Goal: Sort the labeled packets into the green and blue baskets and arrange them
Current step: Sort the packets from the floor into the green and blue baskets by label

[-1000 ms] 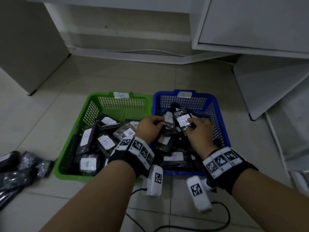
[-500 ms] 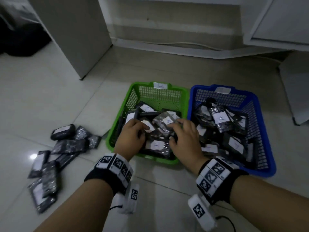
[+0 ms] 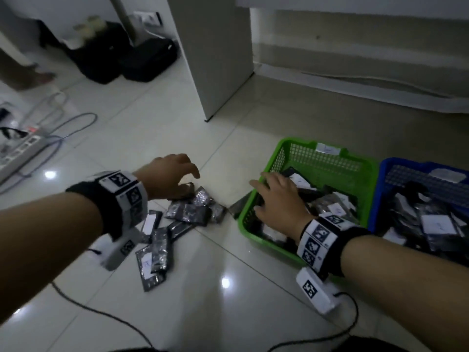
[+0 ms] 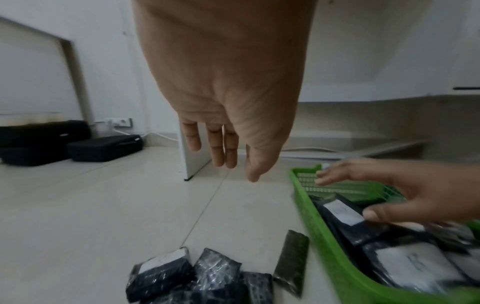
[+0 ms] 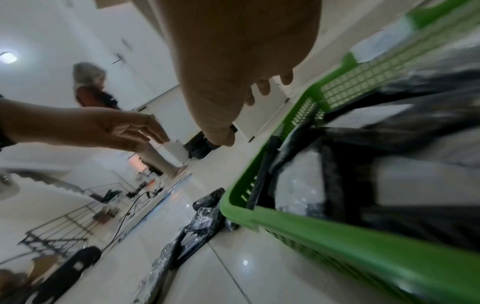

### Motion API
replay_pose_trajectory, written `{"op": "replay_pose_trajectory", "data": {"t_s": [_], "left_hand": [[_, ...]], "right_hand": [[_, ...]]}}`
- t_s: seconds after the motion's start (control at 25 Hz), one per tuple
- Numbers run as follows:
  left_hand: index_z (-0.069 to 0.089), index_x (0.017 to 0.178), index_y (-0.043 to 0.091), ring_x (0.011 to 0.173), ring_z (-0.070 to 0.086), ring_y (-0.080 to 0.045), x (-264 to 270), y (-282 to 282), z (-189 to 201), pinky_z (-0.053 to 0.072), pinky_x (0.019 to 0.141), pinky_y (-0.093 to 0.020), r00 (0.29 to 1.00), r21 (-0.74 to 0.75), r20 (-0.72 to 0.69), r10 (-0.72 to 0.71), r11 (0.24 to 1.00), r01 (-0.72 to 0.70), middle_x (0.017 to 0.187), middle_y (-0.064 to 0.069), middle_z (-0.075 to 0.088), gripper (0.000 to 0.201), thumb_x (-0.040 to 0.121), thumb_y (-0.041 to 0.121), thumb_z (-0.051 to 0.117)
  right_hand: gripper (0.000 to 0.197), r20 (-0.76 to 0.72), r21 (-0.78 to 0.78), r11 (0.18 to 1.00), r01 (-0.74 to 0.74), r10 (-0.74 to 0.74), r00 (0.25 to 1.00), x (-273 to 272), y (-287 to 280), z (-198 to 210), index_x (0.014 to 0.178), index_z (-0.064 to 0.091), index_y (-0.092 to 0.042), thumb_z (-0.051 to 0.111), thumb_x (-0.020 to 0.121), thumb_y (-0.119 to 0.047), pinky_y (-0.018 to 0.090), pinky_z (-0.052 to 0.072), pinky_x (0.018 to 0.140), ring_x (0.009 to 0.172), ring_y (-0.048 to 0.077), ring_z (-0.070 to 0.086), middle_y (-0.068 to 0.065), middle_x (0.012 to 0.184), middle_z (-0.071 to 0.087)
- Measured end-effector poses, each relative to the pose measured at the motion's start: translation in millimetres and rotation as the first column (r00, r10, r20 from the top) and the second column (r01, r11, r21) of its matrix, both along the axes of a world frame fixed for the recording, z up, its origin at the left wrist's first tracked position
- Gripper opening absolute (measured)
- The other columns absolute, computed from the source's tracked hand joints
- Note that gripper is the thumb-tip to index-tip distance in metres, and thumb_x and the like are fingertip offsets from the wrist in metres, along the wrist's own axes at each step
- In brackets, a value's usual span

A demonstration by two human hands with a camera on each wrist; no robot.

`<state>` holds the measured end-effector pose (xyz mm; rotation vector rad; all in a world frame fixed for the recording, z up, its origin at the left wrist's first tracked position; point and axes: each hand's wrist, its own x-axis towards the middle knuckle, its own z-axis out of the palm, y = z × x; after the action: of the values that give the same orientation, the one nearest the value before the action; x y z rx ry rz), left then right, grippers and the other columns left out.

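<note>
Nearest me, cables (image 3: 106, 313) trail over the tiled floor (image 3: 215, 301) below my two forearms. My left hand (image 3: 167, 176) hangs above the heap of loose packets (image 3: 187, 212) on the floor, fingers (image 4: 218, 148) relaxed and pointing down, holding nothing; from the wrist view there is clear air between the fingertips and the packets below. My right hand (image 3: 276, 199) is well apart from the left, spread flat with straight fingers over the left end of the green basket (image 3: 269, 242), low above the packets inside; I cannot tell whether it touches them. The green basket is full of dark packets with white labels (image 3: 337, 208), and one dark packet (image 4: 291, 261) lies on the floor just beside its left wall. The blue basket (image 3: 380, 189) stands touching the green one on its right, also filled with labeled packets. Farther off stand a white panel (image 3: 215, 59), black cases (image 3: 144, 59) by the wall, and a power strip (image 3: 20, 148) at far left.
</note>
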<state>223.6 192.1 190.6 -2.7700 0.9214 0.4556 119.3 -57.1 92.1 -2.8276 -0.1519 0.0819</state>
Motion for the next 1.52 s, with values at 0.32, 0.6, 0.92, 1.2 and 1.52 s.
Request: {"op": "replay_pose_trajectory", "data": {"t_s": [0.32,0.6,0.92,1.2,1.52], "left_hand": [[0.060,0.116,0.027,0.109,0.051,-0.026,34,60,-99,0.045,0.092,-0.038,0.985,-0.265,-0.115,0.125,0.952,-0.152,0.121,-0.003,0.052,0.038,0.079,0.032,0.066],[0.045,0.133,0.023,0.117,0.048,-0.025,29,52,-163,0.045,0.090,-0.036,0.979,-0.220,-0.197,-0.060,0.975,0.016,0.128,-0.002,0.047,0.068,0.071,0.029,0.070],[0.062,0.111,0.018,0.089,0.061,-0.018,57,67,-146,0.047,0.079,-0.026,0.857,-0.350,-0.487,0.170,0.860,-0.370,0.100,-0.004,0.066,0.027,0.087,0.030,0.058],[0.059,0.111,0.004,0.069,0.069,-0.019,41,11,-105,0.056,0.054,-0.023,0.397,-0.402,-0.915,-0.068,0.222,-0.888,0.099,-0.025,0.066,0.026,0.089,-0.008,0.050],[0.051,0.124,0.009,0.071,0.064,-0.023,15,-89,-101,0.060,0.067,-0.034,0.374,-0.404,-0.909,-0.181,0.171,-0.899,0.096,-0.014,0.068,0.042,0.086,-0.008,0.054]], "right_hand": [[0.055,-0.190,0.018,0.970,-0.243,0.242,0.951,59,101,-29,0.136,0.041,-0.016,0.056,0.083,-0.025,0.037,0.035,0.105,0.129,0.027,0.032,0.009,0.136,0.039],[0.042,-0.341,-0.065,0.997,-0.045,0.020,0.940,86,151,-83,0.126,0.039,-0.013,0.055,0.087,-0.010,0.038,0.043,0.092,0.116,0.029,0.042,0.013,0.126,0.043],[0.033,-0.429,0.130,0.990,0.051,0.010,0.903,100,120,-56,0.112,0.057,-0.007,0.062,0.084,-0.023,0.027,0.043,0.075,0.104,0.029,0.057,0.014,0.111,0.061],[0.022,-0.556,0.652,0.585,0.483,-0.065,0.829,88,30,10,0.105,0.053,-0.004,0.058,0.086,0.005,0.036,0.059,0.066,0.076,0.033,0.068,0.021,0.096,0.065],[0.029,-0.566,0.727,0.302,0.616,-0.244,0.787,18,-48,10,0.117,0.052,0.003,0.057,0.089,0.001,0.030,0.058,0.058,0.073,0.021,0.062,0.025,0.100,0.060]]}}
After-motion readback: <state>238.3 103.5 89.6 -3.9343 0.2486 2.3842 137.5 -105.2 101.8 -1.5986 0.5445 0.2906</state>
